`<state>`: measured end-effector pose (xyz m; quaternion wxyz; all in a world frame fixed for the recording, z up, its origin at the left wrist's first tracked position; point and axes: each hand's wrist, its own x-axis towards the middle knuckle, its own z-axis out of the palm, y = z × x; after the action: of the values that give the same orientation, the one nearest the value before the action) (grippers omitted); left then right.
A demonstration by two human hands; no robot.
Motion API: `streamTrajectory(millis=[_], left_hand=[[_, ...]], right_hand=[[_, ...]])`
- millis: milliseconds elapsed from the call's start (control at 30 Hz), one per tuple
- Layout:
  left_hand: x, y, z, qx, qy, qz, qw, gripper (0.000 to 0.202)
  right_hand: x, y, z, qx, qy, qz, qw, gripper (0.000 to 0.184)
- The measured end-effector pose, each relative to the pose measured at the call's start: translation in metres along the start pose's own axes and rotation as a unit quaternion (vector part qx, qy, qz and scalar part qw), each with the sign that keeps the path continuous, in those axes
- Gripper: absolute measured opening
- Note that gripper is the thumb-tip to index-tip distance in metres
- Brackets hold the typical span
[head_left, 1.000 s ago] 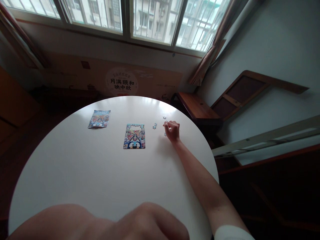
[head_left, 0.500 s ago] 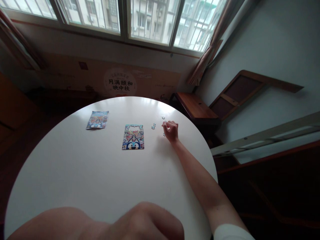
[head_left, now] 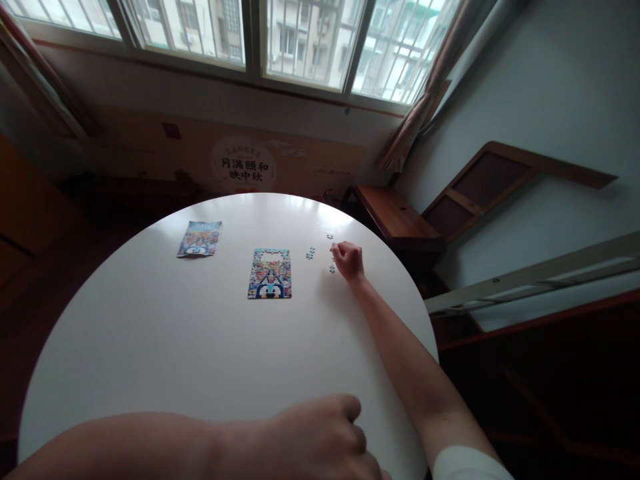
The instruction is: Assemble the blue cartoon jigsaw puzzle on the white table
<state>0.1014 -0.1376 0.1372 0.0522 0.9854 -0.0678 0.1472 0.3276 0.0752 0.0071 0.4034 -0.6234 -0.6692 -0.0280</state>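
My right hand (head_left: 349, 261) is over the right part of the white round table, fingers curled in and their tips pinched together among loose puzzle pieces (head_left: 311, 253). What sits between those fingertips is too small and hidden to make out. Just below its fingers lies another puzzle piece (head_left: 332, 269), and one more piece (head_left: 330, 237) lies beyond it. To the left is a jigsaw puzzle (head_left: 270, 275), mostly filled, with a pale gap near its top edge. At the bottom, close to me, my left hand (head_left: 320, 433) is closed with its fingers curled; its palm is hidden.
A printed packet (head_left: 201, 239) with a similar picture lies at the table's far left. The white table (head_left: 165, 347) has a curved edge all round. Beyond its right side stands a wooden bench (head_left: 395, 213); windows and a poster (head_left: 245, 167) are at the back.
My left hand has turned and shifted right along the bottom, showing more of its curled fingers. My right hand has stayed near the pieces, its fingers closing tighter. The view has shifted slightly.
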Motion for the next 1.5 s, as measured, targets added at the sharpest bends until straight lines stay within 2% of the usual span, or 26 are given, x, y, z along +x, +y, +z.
streamTrajectory(millis=[67,133,200,267,333,433,567,633,733,933,1267,1367,1500], left_hand=[[-0.010,-0.001,0.011,0.027,-0.021,-0.019,0.999,0.019],[-0.023,-0.008,0.022,0.016,-0.010,-0.026,0.999,0.028],[-0.038,-0.022,0.031,0.002,-0.001,-0.058,0.998,0.042],[-0.056,-0.044,0.037,0.012,0.013,-0.118,0.993,0.040],[-0.075,-0.070,0.037,0.028,0.027,-0.185,0.982,0.033],[-0.105,-0.105,0.033,0.054,0.063,-0.257,0.963,0.028],[-0.140,-0.130,0.034,0.101,0.059,-0.348,0.930,0.032],[-0.152,-0.136,0.039,0.115,0.048,-0.397,0.909,0.034],[-0.163,-0.140,0.049,0.126,0.056,-0.470,0.872,0.035],[-0.160,-0.139,0.061,0.062,0.119,-0.565,0.814,0.021],[-0.165,-0.146,0.067,0.024,0.176,-0.578,0.796,0.033],[-0.169,-0.150,0.073,0.015,0.200,-0.582,0.788,0.035],[-0.170,-0.151,0.076,0.016,0.208,-0.579,0.788,0.042]], right_hand=[[0.002,0.001,-0.002,0.003,0.004,0.009,1.000,0.035],[0.002,0.002,-0.003,0.002,0.016,0.011,1.000,0.035],[0.003,0.002,-0.004,-0.003,0.023,0.006,1.000,0.037],[0.005,0.002,-0.007,-0.014,0.008,0.006,1.000,0.037],[0.009,0.000,-0.013,-0.014,-0.047,0.013,0.999,0.034],[0.018,-0.001,-0.028,0.019,-0.194,0.013,0.981,0.017],[0.026,-0.001,-0.046,0.006,-0.329,0.029,0.944,0.007],[0.027,-0.001,-0.051,-0.019,-0.360,0.055,0.931,0.008],[0.025,-0.001,-0.052,-0.062,-0.363,0.079,0.926,0.013],[0.024,-0.007,-0.048,-0.083,-0.365,0.053,0.926,0.019],[0.028,-0.023,-0.049,-0.128,-0.420,0.080,0.895,0.020],[0.029,-0.023,-0.048,-0.131,-0.448,0.078,0.881,0.023],[0.029,-0.018,-0.046,-0.114,-0.449,0.090,0.882,0.022]])
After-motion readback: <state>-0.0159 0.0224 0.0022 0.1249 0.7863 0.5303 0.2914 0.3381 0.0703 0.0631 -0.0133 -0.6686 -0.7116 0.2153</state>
